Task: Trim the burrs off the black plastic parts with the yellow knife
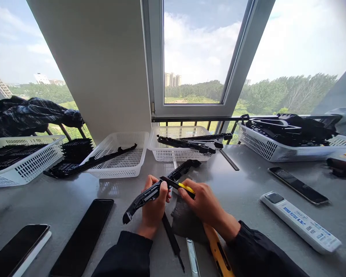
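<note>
gripping a black plastic part (144, 198) in our left hand (154, 204), our right hand (203, 202) clasps a yellow-black tool (180, 186); at twelve o'clock a white basket (173, 154) holds black strips (190, 144).

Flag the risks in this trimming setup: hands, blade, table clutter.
1. The right hand works a yellow-tipped tool toward the left hand gripping the black plastic part; a slip could probably catch the fingers.
2. The yellow utility knife lies under the right forearm; it could get bumped.
3. The phone sits near the left elbow and might get knocked.
</note>
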Motion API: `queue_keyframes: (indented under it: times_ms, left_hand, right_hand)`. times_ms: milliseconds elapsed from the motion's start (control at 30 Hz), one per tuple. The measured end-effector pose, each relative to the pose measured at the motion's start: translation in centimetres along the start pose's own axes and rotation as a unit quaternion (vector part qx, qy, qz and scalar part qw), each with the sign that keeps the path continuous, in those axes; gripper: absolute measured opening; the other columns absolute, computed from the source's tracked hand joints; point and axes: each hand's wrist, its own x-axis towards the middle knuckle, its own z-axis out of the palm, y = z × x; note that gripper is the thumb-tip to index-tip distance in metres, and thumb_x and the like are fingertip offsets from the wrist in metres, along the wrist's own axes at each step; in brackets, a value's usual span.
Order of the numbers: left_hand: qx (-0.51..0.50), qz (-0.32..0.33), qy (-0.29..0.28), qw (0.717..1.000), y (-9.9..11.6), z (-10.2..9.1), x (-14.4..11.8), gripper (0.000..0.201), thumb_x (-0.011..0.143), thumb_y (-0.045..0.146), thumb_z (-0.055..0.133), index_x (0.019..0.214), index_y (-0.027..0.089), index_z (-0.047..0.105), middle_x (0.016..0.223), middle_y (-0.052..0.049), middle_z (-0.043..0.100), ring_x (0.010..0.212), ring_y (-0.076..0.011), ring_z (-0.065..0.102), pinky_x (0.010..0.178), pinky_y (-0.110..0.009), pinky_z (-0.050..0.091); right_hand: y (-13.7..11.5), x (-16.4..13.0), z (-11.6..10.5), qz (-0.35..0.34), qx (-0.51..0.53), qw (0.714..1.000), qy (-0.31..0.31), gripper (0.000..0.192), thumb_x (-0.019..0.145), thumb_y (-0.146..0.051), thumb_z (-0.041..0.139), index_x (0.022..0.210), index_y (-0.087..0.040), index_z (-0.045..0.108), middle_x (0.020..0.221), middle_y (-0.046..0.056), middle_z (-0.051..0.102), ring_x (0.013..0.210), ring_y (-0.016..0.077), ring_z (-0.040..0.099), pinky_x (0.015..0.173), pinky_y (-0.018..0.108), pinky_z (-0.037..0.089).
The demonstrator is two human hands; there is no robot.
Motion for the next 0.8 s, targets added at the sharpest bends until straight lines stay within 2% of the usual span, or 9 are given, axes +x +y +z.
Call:
queue_keyframes:
  times_ms: [167,367,800]
  left_hand:
    - [0.005,-0.01,-0.008,1.0,0.1,0.0,0.2,0.029,0.097,0.044,0.059,0.082,0.026,0.041,0.063,0.006,0.069,0.048,-0.0128,0.064,0.053,-0.025,0.055]
    - [0.002,-0.009,-0.005,1.0,0.0,0.0,0.4,0.03,0.095,0.045,0.06,0.083,0.026,0.041,0.062,0.005,0.069,0.046,-0.0138,0.064,0.05,-0.026,0.054]
    - [0.018,-0.009,-0.008,1.0,0.2,0.0,0.4,0.03,0.095,0.046,0.061,0.082,0.026,0.043,0.062,0.004,0.07,0.047,-0.015,0.065,0.051,-0.027,0.055]
  right_hand:
    - [-0.6,0.0,-0.2,0.029,-0.032,0.999,-0.005,0.032,0.102,-0.039,0.052,0.076,-0.022,0.057,0.064,-0.001,0.061,0.064,0.0149,0.055,0.063,0.028,0.022]
    - [-1.0,0.0,-0.5,0.06,-0.062,0.996,-0.01,0.032,0.102,-0.039,0.056,0.076,-0.022,0.06,0.065,0.0,0.063,0.062,0.0138,0.053,0.062,0.03,0.018]
    - [1.2,1.0,-1.5,0.126,-0.152,0.98,0.023,0.034,0.104,-0.043,0.053,0.082,-0.023,0.069,0.071,0.004,0.07,0.065,0.0162,0.059,0.061,0.031,0.018]
